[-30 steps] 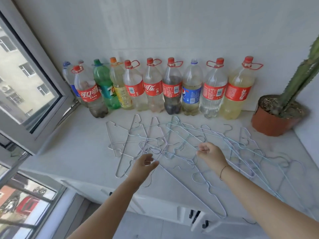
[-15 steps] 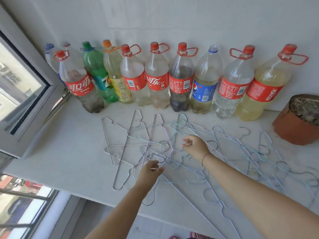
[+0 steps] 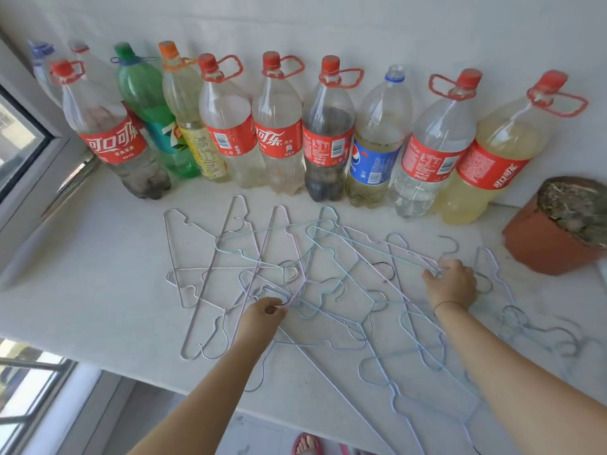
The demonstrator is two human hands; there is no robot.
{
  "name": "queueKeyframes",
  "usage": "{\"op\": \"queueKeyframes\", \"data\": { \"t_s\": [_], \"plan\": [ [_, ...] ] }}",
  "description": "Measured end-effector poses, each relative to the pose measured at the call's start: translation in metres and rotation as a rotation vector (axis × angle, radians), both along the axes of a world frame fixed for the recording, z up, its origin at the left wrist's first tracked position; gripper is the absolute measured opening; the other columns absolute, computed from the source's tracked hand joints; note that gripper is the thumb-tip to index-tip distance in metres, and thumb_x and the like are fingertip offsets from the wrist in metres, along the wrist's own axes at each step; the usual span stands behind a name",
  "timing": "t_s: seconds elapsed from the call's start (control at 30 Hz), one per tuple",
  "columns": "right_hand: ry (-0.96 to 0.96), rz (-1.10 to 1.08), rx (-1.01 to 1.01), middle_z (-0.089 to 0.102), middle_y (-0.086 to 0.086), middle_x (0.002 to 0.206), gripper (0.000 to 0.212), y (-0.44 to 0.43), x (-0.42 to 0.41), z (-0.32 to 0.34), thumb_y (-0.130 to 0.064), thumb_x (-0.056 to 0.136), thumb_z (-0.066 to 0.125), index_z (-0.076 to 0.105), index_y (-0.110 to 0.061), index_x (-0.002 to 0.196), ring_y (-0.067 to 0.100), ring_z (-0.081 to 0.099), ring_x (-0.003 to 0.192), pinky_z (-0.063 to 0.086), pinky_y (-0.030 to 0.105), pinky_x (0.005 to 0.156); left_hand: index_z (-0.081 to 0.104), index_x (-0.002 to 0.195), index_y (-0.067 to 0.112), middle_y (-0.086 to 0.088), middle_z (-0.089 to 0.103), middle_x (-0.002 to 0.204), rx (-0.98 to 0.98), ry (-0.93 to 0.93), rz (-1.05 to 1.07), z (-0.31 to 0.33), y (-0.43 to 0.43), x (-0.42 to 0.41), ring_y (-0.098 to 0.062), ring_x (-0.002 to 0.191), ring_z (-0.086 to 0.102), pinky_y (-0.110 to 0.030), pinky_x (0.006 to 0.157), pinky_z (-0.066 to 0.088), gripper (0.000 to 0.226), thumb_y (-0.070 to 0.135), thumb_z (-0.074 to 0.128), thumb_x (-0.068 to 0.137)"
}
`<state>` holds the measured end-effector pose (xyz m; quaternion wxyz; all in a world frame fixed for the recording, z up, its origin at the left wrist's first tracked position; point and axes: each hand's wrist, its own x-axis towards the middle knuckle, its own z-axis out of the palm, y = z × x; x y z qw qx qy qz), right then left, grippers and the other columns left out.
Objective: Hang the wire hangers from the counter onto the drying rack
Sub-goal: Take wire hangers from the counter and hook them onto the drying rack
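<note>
Your left hand (image 3: 262, 315) pinches a hook, your right hand (image 3: 451, 285) curls round a wire; the wire hangers (image 3: 330, 284) lie tangled just before the bottle row (image 3: 279, 136). Lift one slowly, shaking it free.

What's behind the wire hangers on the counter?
A row of plastic bottles stands along the wall behind the wire hangers, a terracotta pot at the right. The bottles cover the wall's foot.
</note>
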<state>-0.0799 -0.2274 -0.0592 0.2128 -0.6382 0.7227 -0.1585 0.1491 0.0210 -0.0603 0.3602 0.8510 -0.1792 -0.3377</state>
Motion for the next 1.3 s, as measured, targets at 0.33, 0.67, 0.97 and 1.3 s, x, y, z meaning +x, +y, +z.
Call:
{"op": "queueKeyframes", "data": {
  "t_s": [0.33, 0.67, 0.97, 1.3],
  "plan": [
    [-0.191, 0.083, 0.114, 0.070, 0.014, 0.106, 0.022, 0.007, -0.038, -0.012, -0.007, 0.080, 0.060, 0.068, -0.009, 0.100, 0.032, 0.063, 0.099, 0.048, 0.037, 0.086, 0.070, 0.099, 0.014, -0.004, 0.066, 0.082, 0.043, -0.028, -0.019, 0.002, -0.018, -0.005, -0.020, 0.074, 0.056, -0.026, 0.069, 0.038, 0.016, 0.018, 0.065, 0.084],
    [-0.302, 0.137, 0.057, 0.068, 0.015, 0.103, 0.020, 0.008, -0.045, 0.016, -0.008, 0.082, 0.061, 0.067, -0.006, 0.101, 0.029, 0.063, 0.094, 0.046, 0.030, 0.079, 0.070, 0.096, 0.020, -0.002, 0.067, 0.079, -0.009, -0.104, -0.023, 0.015, -0.012, -0.003, -0.018, 0.069, 0.056, -0.021, 0.058, 0.038, 0.013, 0.022, 0.064, 0.086],
    [0.113, 0.796, 0.128, 0.063, -0.003, 0.113, 0.030, 0.059, 0.015, 0.011, -0.031, 0.085, 0.058, 0.062, -0.024, 0.114, 0.023, 0.053, 0.112, 0.039, 0.033, 0.092, 0.070, 0.094, 0.026, 0.004, 0.064, 0.073, -0.058, -0.154, 0.014, 0.027, -0.001, -0.007, -0.011, 0.063, 0.054, -0.020, 0.054, 0.036, 0.012, 0.021, 0.063, 0.086],
    [-0.223, 0.666, 0.248, 0.066, 0.006, 0.077, 0.018, 0.060, 0.046, 0.018, -0.024, 0.088, 0.054, 0.069, -0.015, 0.084, 0.024, 0.060, 0.076, 0.045, 0.030, 0.071, 0.069, 0.094, 0.028, 0.003, 0.067, 0.076, -0.121, -0.107, 0.040, 0.030, 0.005, -0.011, -0.011, 0.053, 0.058, -0.022, 0.056, 0.041, 0.015, 0.017, 0.062, 0.086]
  ]
}}
